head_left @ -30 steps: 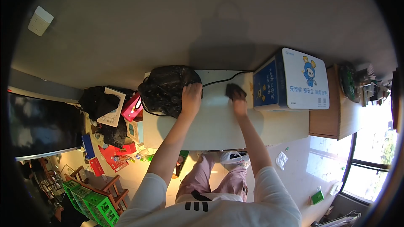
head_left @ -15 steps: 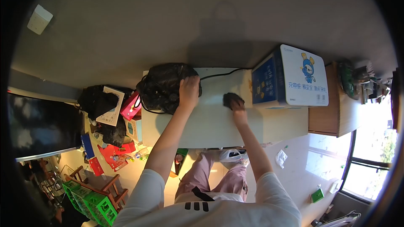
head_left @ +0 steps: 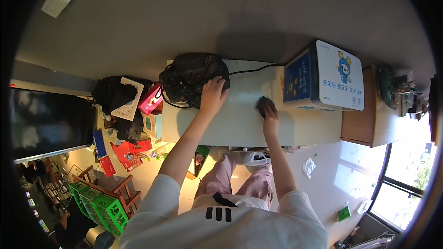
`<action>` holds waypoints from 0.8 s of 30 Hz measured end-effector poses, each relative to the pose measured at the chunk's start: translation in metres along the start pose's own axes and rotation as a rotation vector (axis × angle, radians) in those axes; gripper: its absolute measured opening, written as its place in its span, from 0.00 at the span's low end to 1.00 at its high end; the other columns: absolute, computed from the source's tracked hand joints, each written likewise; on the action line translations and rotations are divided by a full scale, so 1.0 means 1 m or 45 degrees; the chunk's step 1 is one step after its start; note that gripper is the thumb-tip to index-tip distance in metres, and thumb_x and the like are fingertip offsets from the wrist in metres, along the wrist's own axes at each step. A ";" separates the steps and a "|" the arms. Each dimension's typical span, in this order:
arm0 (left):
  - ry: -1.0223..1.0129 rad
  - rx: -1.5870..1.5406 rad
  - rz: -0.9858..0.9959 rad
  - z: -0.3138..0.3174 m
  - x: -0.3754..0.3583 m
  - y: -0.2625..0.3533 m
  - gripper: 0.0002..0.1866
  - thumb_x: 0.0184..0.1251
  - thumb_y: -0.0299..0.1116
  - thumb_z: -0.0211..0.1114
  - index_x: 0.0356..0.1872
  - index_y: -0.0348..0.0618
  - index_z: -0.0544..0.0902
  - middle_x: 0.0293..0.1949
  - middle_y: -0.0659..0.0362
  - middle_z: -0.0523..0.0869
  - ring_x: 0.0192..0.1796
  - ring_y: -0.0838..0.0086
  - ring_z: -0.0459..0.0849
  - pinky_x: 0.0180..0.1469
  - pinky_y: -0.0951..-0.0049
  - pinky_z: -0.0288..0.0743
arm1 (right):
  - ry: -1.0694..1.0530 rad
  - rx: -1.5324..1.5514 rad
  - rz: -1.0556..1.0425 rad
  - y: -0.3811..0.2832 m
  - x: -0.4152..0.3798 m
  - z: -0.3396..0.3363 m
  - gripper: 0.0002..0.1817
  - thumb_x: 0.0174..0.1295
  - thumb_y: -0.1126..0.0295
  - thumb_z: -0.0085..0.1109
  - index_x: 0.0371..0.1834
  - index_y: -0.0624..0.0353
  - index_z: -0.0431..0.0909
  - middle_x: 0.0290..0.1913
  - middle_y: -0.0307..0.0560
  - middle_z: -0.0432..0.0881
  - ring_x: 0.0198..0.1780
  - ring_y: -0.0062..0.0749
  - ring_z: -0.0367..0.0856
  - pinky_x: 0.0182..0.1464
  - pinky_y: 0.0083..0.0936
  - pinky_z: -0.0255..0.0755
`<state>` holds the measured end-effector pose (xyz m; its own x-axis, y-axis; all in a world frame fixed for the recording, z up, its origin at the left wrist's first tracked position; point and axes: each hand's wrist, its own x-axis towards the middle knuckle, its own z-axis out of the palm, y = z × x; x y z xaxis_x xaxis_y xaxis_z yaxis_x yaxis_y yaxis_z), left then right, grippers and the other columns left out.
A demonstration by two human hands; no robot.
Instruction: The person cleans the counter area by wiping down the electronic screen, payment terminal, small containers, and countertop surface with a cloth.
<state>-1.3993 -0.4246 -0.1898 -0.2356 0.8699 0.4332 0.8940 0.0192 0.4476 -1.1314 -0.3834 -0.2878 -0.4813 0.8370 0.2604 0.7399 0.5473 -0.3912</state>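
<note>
On the right side of the bag, my left hand [head_left: 213, 96] lies against the crumpled black plastic bag [head_left: 191, 71], its fingers spread and thumb apart. The bag's contents are hidden. My right hand [head_left: 271, 119] presses a dark cloth [head_left: 265, 105] onto the white tabletop [head_left: 244, 127], fingers closed over its near part. A black cable [head_left: 254, 70] runs along the back of the tabletop between the bag and a blue and white box [head_left: 339, 76].
A wooden cabinet [head_left: 364, 129] adjoins the table on the right. To the left are a pink box [head_left: 150, 99], a dark television screen [head_left: 50, 124] and green crates [head_left: 104, 210]. A white plastic bag [head_left: 254, 158] sits below the front edge.
The view has shifted, so the scene sits higher and slightly right. My right hand has drawn the cloth a little toward the front edge. My left hand's fingers are more spread on the bag.
</note>
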 end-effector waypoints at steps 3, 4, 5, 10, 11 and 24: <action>0.091 -0.161 -0.086 -0.027 -0.059 0.008 0.16 0.58 0.31 0.66 0.47 0.38 0.76 0.50 0.51 0.79 0.48 0.55 0.78 0.51 0.60 0.71 | -0.042 -0.111 0.290 -0.004 -0.026 -0.002 0.18 0.51 0.81 0.53 0.46 0.61 0.82 0.56 0.49 0.80 0.58 0.50 0.74 0.60 0.37 0.71; 0.078 -0.179 -0.161 -0.036 -0.083 0.010 0.16 0.58 0.30 0.66 0.46 0.38 0.76 0.50 0.51 0.79 0.47 0.55 0.78 0.50 0.60 0.72 | -0.046 -0.122 0.358 -0.014 -0.024 0.008 0.17 0.51 0.79 0.54 0.45 0.61 0.82 0.56 0.49 0.79 0.58 0.51 0.74 0.60 0.37 0.71; 0.064 -0.199 -0.236 -0.045 -0.109 0.014 0.15 0.58 0.29 0.67 0.46 0.38 0.76 0.49 0.51 0.79 0.45 0.55 0.79 0.48 0.60 0.73 | -0.061 -0.129 0.322 -0.026 -0.023 0.023 0.16 0.51 0.78 0.55 0.45 0.60 0.83 0.56 0.48 0.80 0.58 0.52 0.74 0.60 0.37 0.71; -0.097 -0.306 -0.593 -0.070 -0.198 0.038 0.13 0.60 0.26 0.66 0.44 0.36 0.76 0.43 0.52 0.80 0.38 0.63 0.78 0.44 0.68 0.74 | -0.334 0.011 -0.035 -0.154 -0.046 0.076 0.14 0.53 0.77 0.55 0.42 0.59 0.84 0.51 0.47 0.82 0.55 0.51 0.76 0.57 0.36 0.73; -0.098 -0.303 -0.591 -0.074 -0.205 0.042 0.13 0.60 0.26 0.66 0.44 0.36 0.76 0.43 0.52 0.80 0.38 0.63 0.78 0.44 0.68 0.74 | -0.382 0.196 0.071 -0.168 -0.040 0.072 0.13 0.53 0.78 0.54 0.41 0.58 0.84 0.50 0.49 0.83 0.54 0.49 0.76 0.56 0.35 0.74; -0.264 -0.277 -0.598 -0.063 -0.250 0.084 0.14 0.61 0.31 0.66 0.45 0.37 0.76 0.41 0.52 0.79 0.35 0.63 0.78 0.40 0.66 0.74 | 0.219 -0.014 0.830 0.102 -0.082 -0.109 0.15 0.54 0.80 0.51 0.42 0.62 0.84 0.49 0.57 0.82 0.50 0.49 0.79 0.55 0.37 0.72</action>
<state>-1.2893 -0.6714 -0.2106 -0.4901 0.8716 -0.0050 0.6067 0.3453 0.7160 -0.9652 -0.3972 -0.2526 0.1464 0.9830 0.1112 0.8588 -0.0705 -0.5075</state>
